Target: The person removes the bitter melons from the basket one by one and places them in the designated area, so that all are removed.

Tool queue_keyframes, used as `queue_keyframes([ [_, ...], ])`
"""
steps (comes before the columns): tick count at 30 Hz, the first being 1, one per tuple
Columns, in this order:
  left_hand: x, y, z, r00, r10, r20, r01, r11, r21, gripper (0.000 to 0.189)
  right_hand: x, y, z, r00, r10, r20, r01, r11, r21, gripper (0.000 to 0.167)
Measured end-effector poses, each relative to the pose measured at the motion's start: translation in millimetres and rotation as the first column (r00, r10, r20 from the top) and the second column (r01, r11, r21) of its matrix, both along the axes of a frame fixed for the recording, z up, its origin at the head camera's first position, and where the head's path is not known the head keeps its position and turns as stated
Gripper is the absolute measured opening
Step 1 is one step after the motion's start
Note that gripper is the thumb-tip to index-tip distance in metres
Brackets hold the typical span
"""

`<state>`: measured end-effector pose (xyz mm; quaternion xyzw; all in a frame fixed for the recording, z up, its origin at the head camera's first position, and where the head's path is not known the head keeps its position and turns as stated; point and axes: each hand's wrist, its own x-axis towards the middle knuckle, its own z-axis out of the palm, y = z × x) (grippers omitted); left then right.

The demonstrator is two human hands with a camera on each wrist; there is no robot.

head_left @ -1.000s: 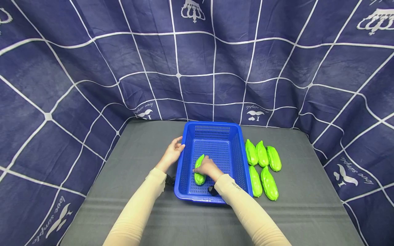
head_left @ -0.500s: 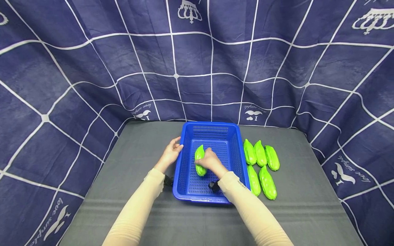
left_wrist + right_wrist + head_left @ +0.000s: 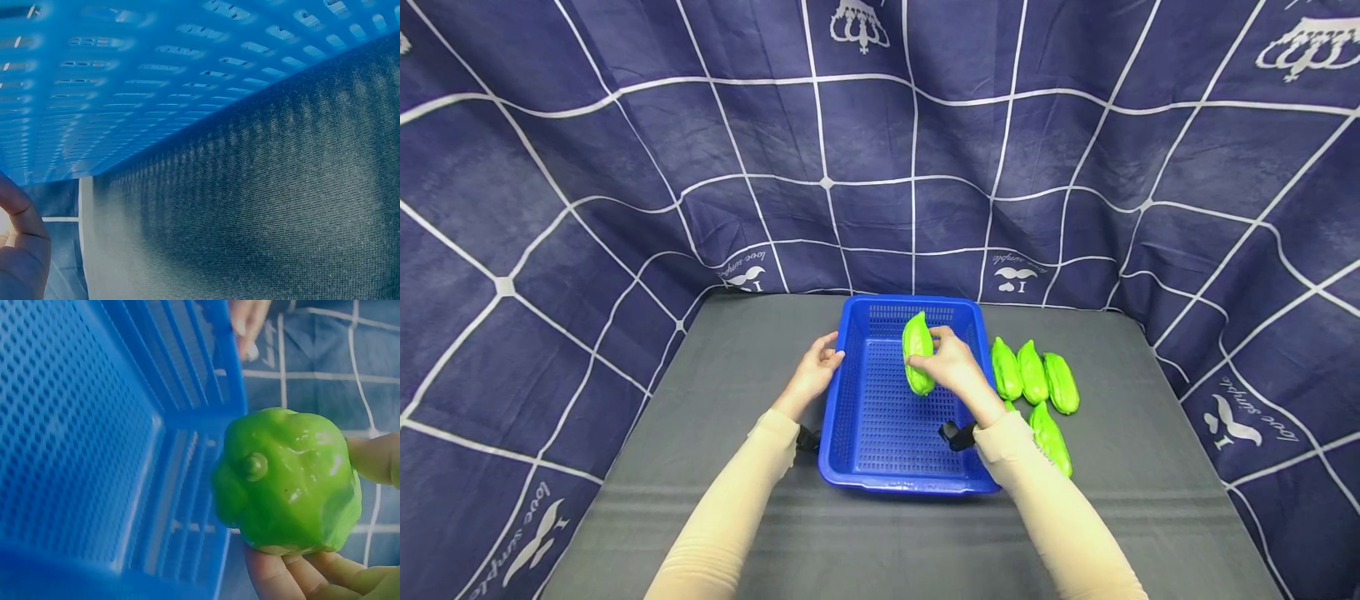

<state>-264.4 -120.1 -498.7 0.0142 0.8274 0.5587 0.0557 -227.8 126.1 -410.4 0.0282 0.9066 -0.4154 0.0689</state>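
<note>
My right hand [image 3: 953, 363] holds a glossy bright-green bitter melon [image 3: 916, 348] between thumb and fingers, raised over the blue plastic basket [image 3: 917, 483]. Its lobed end with a small nub faces the right wrist camera, thumb on one side of the melon [image 3: 287, 481] and fingers on the other. At the basket's left rim is my left hand [image 3: 815, 367], fingers loosely bent and fingertips right at the outside of the wall. The left wrist view shows the slotted basket wall [image 3: 187, 75] and part of that hand [image 3: 25, 250].
Several more bitter melons [image 3: 1032, 373] lie in two rows on the grey cloth [image 3: 752, 333], close along the basket's right side. My right forearm partly covers the front row. A blue curtain [image 3: 880, 217] with white lines hangs behind and at the sides.
My right hand has lifted the bitter melon from low in the basket, moving it up, away and to the right. My left hand stays at the basket's left rim.
</note>
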Motion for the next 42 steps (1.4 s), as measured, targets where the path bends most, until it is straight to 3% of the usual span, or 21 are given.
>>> queue_keyframes([
  [9,-1.6,-1.2,-0.5,1.0,0.002,0.002,-0.002,1.0,-0.003,0.05,4.4,61,19.1,0.994,-0.102,-0.05,0.101,0.995,-0.024,0.075],
  [20,-1.6,-1.6,-0.1,1.0,0.007,0.006,-0.007,1.0,0.012,0.05,17.3,129,18.4,0.98,-0.169,-0.102,0.17,0.985,-0.001,0.074],
  [25,-2.0,-1.4,-0.5,1.0,0.004,-0.001,-0.004,1.0,0.013,0.05,31.7,166,7.2,0.979,-0.19,-0.075,0.193,0.981,0.033,0.075],
  [31,-0.4,-0.9,-0.9,1.0,0.002,0.006,-0.002,1.0,0.013,0.05,51.4,198,-16.7,0.977,-0.213,-0.02,0.213,0.976,0.045,0.075],
  [42,0.7,0.1,1.3,1.0,0.012,-0.005,-0.012,1.0,0.019,0.05,80.9,231,-58.3,0.982,-0.142,0.124,0.127,0.984,0.125,0.074],
])
